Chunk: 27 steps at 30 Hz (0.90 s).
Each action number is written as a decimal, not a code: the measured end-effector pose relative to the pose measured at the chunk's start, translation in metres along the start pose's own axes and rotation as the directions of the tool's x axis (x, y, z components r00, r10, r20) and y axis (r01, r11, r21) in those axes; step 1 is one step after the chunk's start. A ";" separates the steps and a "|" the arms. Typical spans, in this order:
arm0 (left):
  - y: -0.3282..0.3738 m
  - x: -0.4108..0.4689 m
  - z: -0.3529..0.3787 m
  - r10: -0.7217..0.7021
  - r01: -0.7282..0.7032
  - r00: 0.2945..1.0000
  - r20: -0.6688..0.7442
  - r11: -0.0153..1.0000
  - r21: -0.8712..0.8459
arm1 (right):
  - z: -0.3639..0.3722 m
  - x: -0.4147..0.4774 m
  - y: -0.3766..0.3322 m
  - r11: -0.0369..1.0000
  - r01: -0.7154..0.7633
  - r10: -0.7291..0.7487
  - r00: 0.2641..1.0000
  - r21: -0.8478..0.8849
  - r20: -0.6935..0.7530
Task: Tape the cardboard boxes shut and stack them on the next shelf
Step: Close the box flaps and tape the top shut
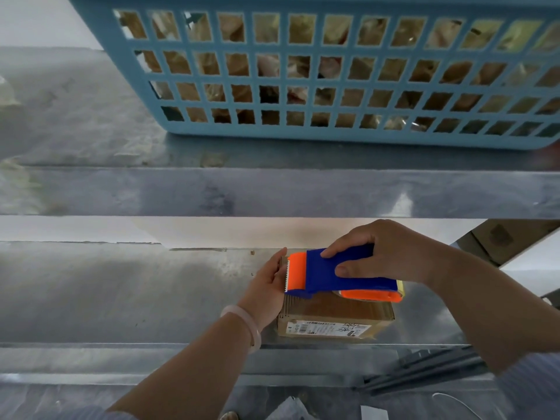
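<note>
A small cardboard box point(335, 318) with a printed label on its near side sits on the metal shelf point(121, 298). My right hand point(385, 250) grips the blue handle of a blue and orange tape dispenser point(327, 275), which lies across the box's top with its toothed blade at the left end. My left hand point(268, 286) rests flat against the box's left side, fingers straight, next to the blade. A pale bangle circles my left wrist. Most of the box's top is hidden under the dispenser.
A blue plastic lattice basket point(333, 74) full of bagged items stands on the upper metal shelf point(212, 192). A cardboard box point(500, 237) shows at the right behind a slanted brace. Dark metal strips point(424, 368) lie at the lower right.
</note>
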<state>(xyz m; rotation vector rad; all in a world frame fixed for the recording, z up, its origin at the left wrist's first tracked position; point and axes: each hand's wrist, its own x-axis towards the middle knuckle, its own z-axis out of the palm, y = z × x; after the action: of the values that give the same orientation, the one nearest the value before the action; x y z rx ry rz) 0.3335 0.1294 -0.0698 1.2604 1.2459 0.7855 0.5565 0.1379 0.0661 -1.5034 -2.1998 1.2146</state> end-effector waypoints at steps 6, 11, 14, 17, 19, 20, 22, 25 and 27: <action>-0.002 0.001 -0.009 -0.026 0.027 1.000 -0.015 0.996 0.089 | -0.040 -0.042 0.020 0.992 -0.113 0.117 0.990 0.053 -0.079; -0.003 0.002 -0.005 -0.011 0.015 0.999 -0.031 0.992 0.123 | -0.035 -0.059 0.040 0.991 -0.109 0.116 0.988 0.071 -0.105; -0.002 0.000 -0.008 0.017 -0.006 0.997 -0.071 0.989 0.151 | -0.025 -0.058 0.049 0.991 -0.105 0.116 0.985 0.086 -0.127; -0.004 -0.002 -0.021 0.010 0.004 0.996 -0.089 0.988 0.153 | -0.015 -0.050 0.050 0.991 -0.095 0.107 0.986 0.097 -0.126; -0.007 -0.004 -0.034 0.013 0.006 0.994 -0.112 0.986 0.167 | -0.009 -0.042 0.049 0.992 -0.082 0.093 0.989 0.100 -0.115; -0.008 -0.006 -0.039 0.019 0.000 0.993 -0.117 0.987 0.161 | -0.006 -0.038 0.049 0.992 -0.078 0.089 0.990 0.101 -0.108; -0.009 -0.008 -0.045 0.025 -0.010 0.993 -0.115 0.991 0.131 | -0.003 -0.033 0.049 0.992 -0.074 0.084 0.991 0.102 -0.102; -0.011 -0.007 -0.045 0.023 -0.006 0.991 -0.130 0.992 0.127 | -0.003 -0.033 0.051 0.992 -0.072 0.083 0.991 0.107 -0.107; -0.010 -0.007 -0.044 0.021 -0.005 0.991 -0.129 0.992 0.125 | -0.003 -0.034 0.052 0.991 -0.066 0.080 0.990 0.119 -0.113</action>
<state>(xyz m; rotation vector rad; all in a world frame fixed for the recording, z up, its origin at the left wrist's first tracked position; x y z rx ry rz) 0.2877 0.1320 -0.0716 1.3362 1.4114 0.8198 0.6093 0.1174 0.0391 -1.5794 -1.9817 1.2184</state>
